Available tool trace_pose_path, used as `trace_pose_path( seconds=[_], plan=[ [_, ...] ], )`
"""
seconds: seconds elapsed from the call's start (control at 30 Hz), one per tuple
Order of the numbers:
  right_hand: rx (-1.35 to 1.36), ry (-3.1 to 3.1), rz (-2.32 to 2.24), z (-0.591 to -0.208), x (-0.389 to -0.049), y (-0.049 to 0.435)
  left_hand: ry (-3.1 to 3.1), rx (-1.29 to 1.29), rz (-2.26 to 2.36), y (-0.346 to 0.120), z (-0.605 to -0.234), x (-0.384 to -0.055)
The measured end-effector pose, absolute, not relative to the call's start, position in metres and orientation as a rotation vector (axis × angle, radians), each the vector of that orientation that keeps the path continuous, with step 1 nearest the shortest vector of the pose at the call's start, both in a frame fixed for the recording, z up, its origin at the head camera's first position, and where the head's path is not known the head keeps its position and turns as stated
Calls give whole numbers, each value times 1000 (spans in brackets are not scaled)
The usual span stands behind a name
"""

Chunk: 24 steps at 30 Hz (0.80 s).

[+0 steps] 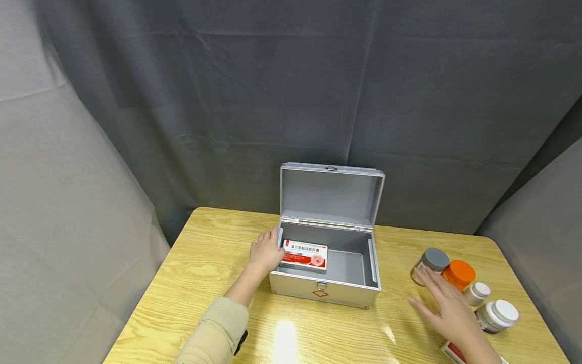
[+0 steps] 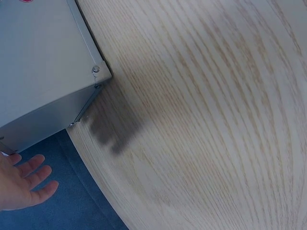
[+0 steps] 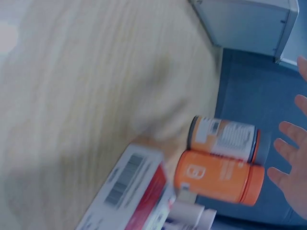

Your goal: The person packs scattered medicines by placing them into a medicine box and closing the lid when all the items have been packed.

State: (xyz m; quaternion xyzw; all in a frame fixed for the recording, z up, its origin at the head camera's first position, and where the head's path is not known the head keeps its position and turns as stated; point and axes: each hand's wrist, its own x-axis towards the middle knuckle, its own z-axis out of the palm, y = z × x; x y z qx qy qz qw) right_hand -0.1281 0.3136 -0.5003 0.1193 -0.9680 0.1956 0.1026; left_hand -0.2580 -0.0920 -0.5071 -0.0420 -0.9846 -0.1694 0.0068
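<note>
My left hand (image 1: 265, 251) is at the left rim of an open metal first-aid box (image 1: 324, 293). Its fingers (image 2: 41, 192) are loosely spread beside the box's side wall, with the thumb at the rim. Inside the box lies a white and red medicine carton (image 1: 303, 256), toward the left. My right hand (image 1: 447, 308) reaches over the table with straight, parted fingers and holds nothing. Its fingertips overlap a grey-lidded jar (image 1: 435, 259) in the head view. Right beside that jar stands an orange jar (image 3: 216, 177).
Two white-capped bottles, a small one (image 1: 476, 293) and a larger one (image 1: 497, 316), stand at the right. A second white and red carton (image 3: 127, 191) lies partly under the right forearm in the head view. Grey curtains (image 1: 227, 101) hang behind the wooden table (image 1: 218, 232).
</note>
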Motion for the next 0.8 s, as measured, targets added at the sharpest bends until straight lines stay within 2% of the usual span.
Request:
trace_pose_path(
  seconds=[0.37, 0.8],
  plan=[
    [270, -2880, 541, -514, -106, 343, -3083, -129, -533, -91, -506, -258],
    [275, -2990, 438, -533, -97, 367, -3084, -122, -538, -92, -507, -258]
  ],
)
